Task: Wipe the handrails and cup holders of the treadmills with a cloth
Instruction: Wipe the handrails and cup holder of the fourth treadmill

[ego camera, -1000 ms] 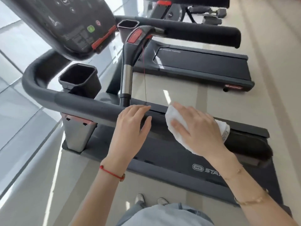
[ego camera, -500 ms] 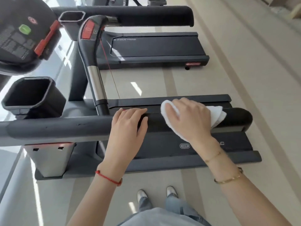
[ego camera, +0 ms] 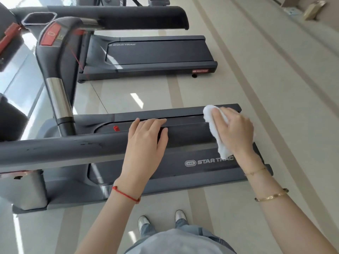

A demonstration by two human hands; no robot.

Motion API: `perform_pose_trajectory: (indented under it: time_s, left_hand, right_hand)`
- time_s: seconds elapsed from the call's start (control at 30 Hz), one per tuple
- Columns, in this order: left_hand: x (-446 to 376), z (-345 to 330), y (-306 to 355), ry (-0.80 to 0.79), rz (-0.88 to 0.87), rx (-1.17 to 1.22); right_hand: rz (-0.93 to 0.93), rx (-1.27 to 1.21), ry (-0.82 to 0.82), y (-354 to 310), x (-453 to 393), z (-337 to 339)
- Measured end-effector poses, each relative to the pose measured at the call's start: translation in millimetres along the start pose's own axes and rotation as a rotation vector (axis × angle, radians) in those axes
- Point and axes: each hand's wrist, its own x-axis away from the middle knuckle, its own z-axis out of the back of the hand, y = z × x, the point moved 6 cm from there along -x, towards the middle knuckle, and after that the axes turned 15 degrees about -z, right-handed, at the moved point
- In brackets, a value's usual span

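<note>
A dark grey handrail [ego camera: 64, 149] of the near treadmill runs from the left edge toward the right. My left hand [ego camera: 146, 143] rests on top of it with straight fingers. Further right, my right hand [ego camera: 236, 132] grips a white cloth [ego camera: 212, 116] wrapped over the rail's end. The cloth hangs below the hand and hides the rail tip. A cup holder [ego camera: 38, 18] of the far treadmill shows at the upper left.
The near treadmill's deck [ego camera: 205, 162] lies below the rail, with an upright post [ego camera: 56, 99] at the left. A second treadmill [ego camera: 157, 54] and its handrail [ego camera: 117, 15] stand beyond. Pale floor tiles stretch to the right. My shoes [ego camera: 161, 220] are close to the deck.
My right hand has slid the cloth rightward along the rail to its end. The left hand stays on the rail. The view has swung right, and the near cup holder has left the frame.
</note>
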Motion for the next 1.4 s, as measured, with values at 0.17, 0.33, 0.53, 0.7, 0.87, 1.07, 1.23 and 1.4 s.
perform_pose_trajectory:
  time_s: [0.17, 0.33, 0.53, 0.7, 0.87, 1.07, 1.23, 1.4]
  left_hand:
    - [-11.7, -25.2, 30.2, -0.022, 0.005, -0.046]
    - [-18.0, -38.2, 47.3, 0.013, 0.018, -0.119]
    - [-18.9, -40.9, 53.2, 0.05, 0.025, -0.205]
    - [-19.4, -42.6, 51.8, 0.055, 0.025, -0.224]
    - [-19.3, -42.6, 51.7, 0.053, 0.014, -0.226]
    - [-10.3, -26.7, 39.6, 0.127, 0.049, -0.133]
    - [19.3, 11.5, 9.6, 0.222, 0.111, -0.146]
    - [53.3, 43.5, -31.3, 0.223, 0.175, -0.167]
  right_hand:
    - [0.068, -0.168, -0.001, 21.4, 24.0, 0.2]
    - [0.013, -0.362, -0.242, 39.5, 6.7, -4.0]
    - [-0.213, -0.535, -0.457, 69.0, -6.0, -16.7]
    - [-0.137, -0.594, -0.402, 76.6, 27.2, -14.5]
    - [0.1, -0.226, -0.438, 40.0, -16.5, -12.6]
    - [0.463, 0.085, -0.161, -0.8, 3.1, -9.2]
    - [0.603, 0.121, -0.023, -20.5, 27.4, -13.3]
    - [0.73, 0.205, -0.043, -89.9, 56.9, -43.8]
